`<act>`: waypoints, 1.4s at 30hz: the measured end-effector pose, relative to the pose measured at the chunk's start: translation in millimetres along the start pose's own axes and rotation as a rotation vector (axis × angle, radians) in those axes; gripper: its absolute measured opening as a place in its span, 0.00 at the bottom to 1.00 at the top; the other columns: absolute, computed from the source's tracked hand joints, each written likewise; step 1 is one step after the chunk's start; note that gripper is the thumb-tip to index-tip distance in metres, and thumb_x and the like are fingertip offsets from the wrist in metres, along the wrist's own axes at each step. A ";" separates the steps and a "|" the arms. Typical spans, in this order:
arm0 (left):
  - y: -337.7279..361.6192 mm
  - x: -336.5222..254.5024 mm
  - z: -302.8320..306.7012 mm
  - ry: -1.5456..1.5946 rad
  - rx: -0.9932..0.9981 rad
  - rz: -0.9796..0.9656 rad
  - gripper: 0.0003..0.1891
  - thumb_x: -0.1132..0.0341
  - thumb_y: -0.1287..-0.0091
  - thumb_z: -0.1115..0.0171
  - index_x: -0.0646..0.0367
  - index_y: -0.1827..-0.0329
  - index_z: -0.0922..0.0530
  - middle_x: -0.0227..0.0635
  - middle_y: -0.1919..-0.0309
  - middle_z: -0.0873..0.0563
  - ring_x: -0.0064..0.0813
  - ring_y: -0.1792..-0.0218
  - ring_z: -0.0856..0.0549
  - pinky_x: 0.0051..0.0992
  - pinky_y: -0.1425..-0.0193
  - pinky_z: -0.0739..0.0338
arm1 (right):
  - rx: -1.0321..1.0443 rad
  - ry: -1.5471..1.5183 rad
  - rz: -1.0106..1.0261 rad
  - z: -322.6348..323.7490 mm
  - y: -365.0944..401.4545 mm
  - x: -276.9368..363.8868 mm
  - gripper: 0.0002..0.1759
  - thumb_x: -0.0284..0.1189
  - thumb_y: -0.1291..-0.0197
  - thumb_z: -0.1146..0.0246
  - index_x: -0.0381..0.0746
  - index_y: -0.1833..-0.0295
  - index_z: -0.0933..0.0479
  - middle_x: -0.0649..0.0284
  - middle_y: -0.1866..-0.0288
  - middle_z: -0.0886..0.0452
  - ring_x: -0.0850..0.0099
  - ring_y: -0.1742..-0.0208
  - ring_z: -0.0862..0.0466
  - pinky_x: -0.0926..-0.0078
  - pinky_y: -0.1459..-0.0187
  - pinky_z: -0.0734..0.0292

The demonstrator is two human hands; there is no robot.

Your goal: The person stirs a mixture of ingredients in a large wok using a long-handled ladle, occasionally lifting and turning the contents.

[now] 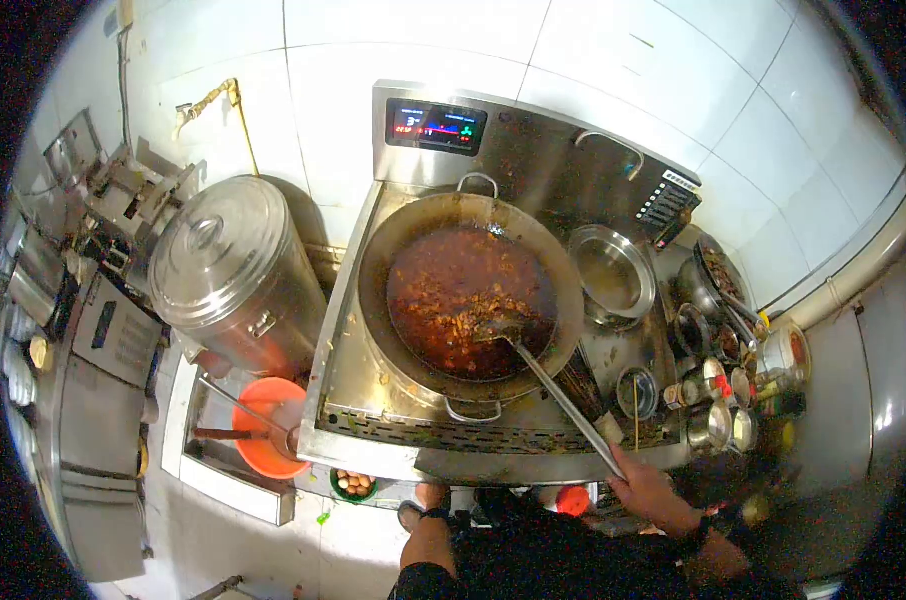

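Observation:
My right hand (655, 494) is wrapped around the end of a long metal wok spatula (563, 400). Its head lies partly sunk in a dark red, oily stew with small chunks (463, 290). The stew fills the bottom of a large two-handled wok (381, 350) set on the steel stove (358, 400). Down at the stove's front edge is my left hand (431, 497), near the wok's front side. Its fingers are mostly hidden from this angle.
A tall lidded steel pot (223, 265) stands left of the stove, with an orange bucket (263, 400) below it. Right of the wok are a round steel pot (613, 275) and several seasoning containers (718, 400). Eggs (354, 483) sit in a green basket under the front edge.

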State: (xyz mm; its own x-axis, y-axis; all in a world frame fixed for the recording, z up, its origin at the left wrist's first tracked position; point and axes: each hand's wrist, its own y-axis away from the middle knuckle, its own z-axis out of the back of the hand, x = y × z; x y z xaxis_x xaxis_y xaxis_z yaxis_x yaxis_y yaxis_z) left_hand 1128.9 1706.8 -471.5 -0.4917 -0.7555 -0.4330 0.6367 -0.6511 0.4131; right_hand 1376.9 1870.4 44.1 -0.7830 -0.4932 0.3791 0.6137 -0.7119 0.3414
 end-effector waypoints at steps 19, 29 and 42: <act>124.6 -116.2 393.0 0.480 0.657 -0.611 0.16 0.58 0.28 0.38 0.63 0.50 0.17 0.42 0.57 0.10 0.34 0.56 0.11 0.31 0.53 0.18 | -0.189 0.514 0.085 163.6 82.2 14.5 0.35 0.26 0.46 0.31 0.44 0.30 0.28 0.52 0.72 0.22 0.50 0.69 0.19 0.54 0.64 0.25; 67.3 -216.3 377.1 -0.093 -0.431 -1.113 0.14 0.59 0.39 0.33 0.60 0.59 0.21 0.43 0.64 0.18 0.44 0.60 0.18 0.43 0.48 0.26 | -0.098 0.392 0.063 83.1 52.9 2.0 0.32 0.33 0.38 0.37 0.47 0.27 0.32 0.46 0.61 0.16 0.46 0.61 0.16 0.50 0.58 0.20; 49.2 -229.4 364.6 -0.137 -0.336 -0.945 0.15 0.52 0.35 0.37 0.53 0.74 0.20 0.41 0.81 0.16 0.46 0.78 0.15 0.44 0.74 0.22 | -0.186 0.215 -0.034 -33.7 -70.4 34.7 0.37 0.32 0.33 0.45 0.46 0.20 0.46 0.44 0.72 0.19 0.45 0.70 0.18 0.46 0.66 0.23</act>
State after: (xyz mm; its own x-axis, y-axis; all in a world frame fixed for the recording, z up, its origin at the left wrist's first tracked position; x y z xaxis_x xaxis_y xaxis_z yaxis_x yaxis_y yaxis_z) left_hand 1056.4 1821.6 -59.7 -0.9314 0.0436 -0.3613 0.0748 -0.9487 -0.3071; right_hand 1303.1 1886.6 4.3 -0.8187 -0.5477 0.1724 0.5729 -0.7997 0.1795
